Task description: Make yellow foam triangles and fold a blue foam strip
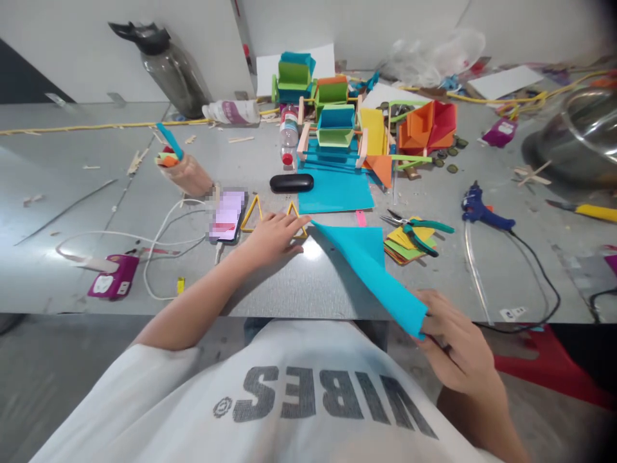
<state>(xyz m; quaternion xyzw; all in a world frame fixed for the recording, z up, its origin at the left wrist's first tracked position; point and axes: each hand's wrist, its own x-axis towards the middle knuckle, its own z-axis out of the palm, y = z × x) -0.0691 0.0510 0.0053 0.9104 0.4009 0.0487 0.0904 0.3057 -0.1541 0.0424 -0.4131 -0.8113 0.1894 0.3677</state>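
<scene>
My right hand (456, 341) pinches the near corner of a blue craft sheet (369, 263), which is lifted and curled at the table's front edge. The sheet's far part lies on the grey table, narrowing to a tip beside my left hand (279, 238). That left hand rests flat, fingers stretched out, partly covering a pair of yellow triangle frames (250, 217). Its fingertips reach the sheet's far tip; whether they press on it, I cannot tell. Right of the sheet, teal-handled pliers (424, 231) lie across a stack of coloured sheets (402, 247).
A phone (229, 215) on a white cable lies left of my left hand. Behind are a black case (292, 183), a flat blue sheet (332, 196) and coloured paddle-wheel models (337, 125). A blue glue gun (486, 209) and metal pot (578, 141) stand to the right.
</scene>
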